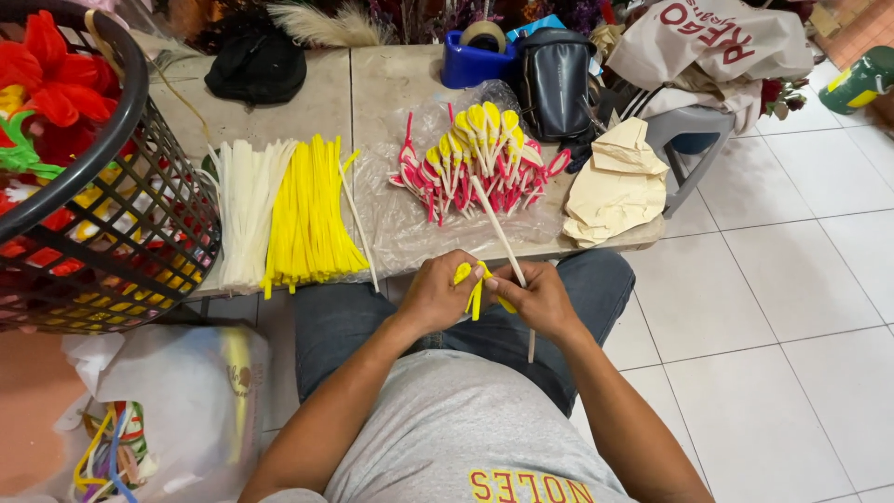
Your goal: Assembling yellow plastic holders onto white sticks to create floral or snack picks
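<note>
Over my lap, my left hand (440, 293) and my right hand (540, 298) meet on a bent yellow pipe cleaner piece (474, 286) and a thin white stick (498, 233). The stick slants up toward the table and also pokes out below my right hand. On the table just ahead lies a pile of finished pink and yellow pieces (475, 163) on a clear plastic sheet (400, 224). To its left lie bundles of yellow pipe cleaners (312, 219) and white pipe cleaners (247, 219).
A black mesh basket (140, 224) with red and yellow flowers stands at the left. At the table's back are a black pouch (256, 65), a blue tape dispenser (470, 56) and a black bag (554, 79). A crumpled paper bag (615, 186) lies right; a plastic bag (177, 401) sits on the floor.
</note>
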